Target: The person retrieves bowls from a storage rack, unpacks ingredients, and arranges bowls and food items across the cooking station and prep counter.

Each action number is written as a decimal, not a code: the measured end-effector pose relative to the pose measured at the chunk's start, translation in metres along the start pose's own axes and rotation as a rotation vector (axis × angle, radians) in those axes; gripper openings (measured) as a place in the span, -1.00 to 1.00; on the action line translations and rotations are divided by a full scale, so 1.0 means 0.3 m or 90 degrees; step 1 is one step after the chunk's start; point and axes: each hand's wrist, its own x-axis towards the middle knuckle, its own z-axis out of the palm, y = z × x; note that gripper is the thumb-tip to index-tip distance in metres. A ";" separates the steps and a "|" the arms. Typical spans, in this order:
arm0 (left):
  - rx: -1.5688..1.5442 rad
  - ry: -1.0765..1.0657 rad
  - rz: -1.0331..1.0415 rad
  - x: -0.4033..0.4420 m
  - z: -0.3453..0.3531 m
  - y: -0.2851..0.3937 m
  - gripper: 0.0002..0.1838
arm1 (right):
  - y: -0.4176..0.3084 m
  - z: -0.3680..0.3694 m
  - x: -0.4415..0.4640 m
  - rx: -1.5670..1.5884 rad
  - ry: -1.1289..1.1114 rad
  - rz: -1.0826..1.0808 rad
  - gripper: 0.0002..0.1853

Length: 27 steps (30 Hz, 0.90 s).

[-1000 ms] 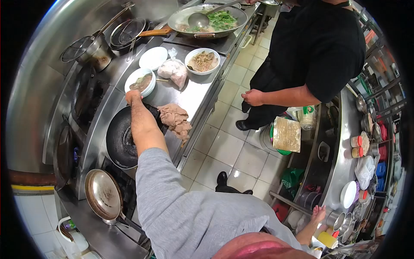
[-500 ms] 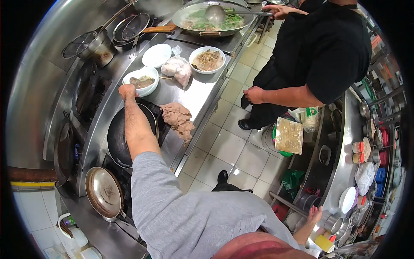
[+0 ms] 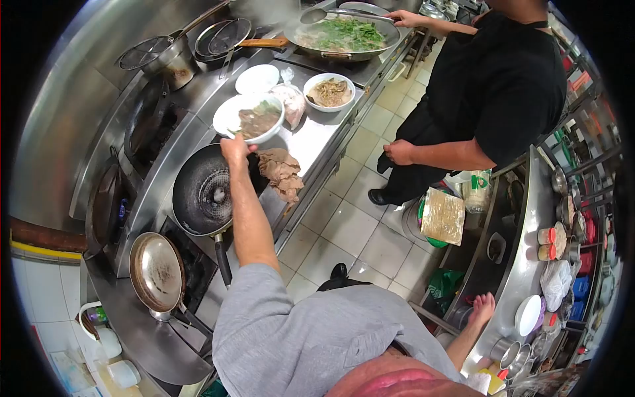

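Observation:
My left hand [image 3: 237, 149] grips the near rim of a white bowl [image 3: 227, 114]. Brown meat slices [image 3: 259, 122] with some green bits lie in the bowl, which looks tilted and raised over the steel counter. Just below it, a black wok [image 3: 192, 192] sits on the stove, with a small pale patch at its bottom. A crumpled brown cloth [image 3: 281, 173] lies right of my left wrist. Low on the right, my right hand [image 3: 483, 309] is held out beside the other counter, fingers apart, holding nothing.
A person in black [image 3: 493, 92] stands at the right, holding a ladle [image 3: 314, 15] over a steaming pan of greens [image 3: 350, 34]. A white plate [image 3: 258, 79], a plastic bag [image 3: 294, 106], another food bowl [image 3: 329, 92] and a metal pan [image 3: 157, 272] surround the wok.
My left hand has lifted and tilted the bowl, moving it slightly right. The wok now shows more fully, handle included. The other person's ladle has moved left over the pan.

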 end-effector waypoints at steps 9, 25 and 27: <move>-0.009 -0.056 -0.048 -0.242 -0.003 -0.137 -0.72 | -0.186 1.198 -0.550 -0.124 -0.680 -0.131 -0.64; -0.047 -0.001 -0.087 -0.401 0.065 -0.172 -0.84 | -0.193 2.528 -1.100 -0.339 -0.906 -0.331 -0.06; -0.075 0.013 -0.108 -0.401 0.081 -0.161 -0.83 | -0.176 2.589 -1.127 -0.363 -0.918 -0.331 -0.09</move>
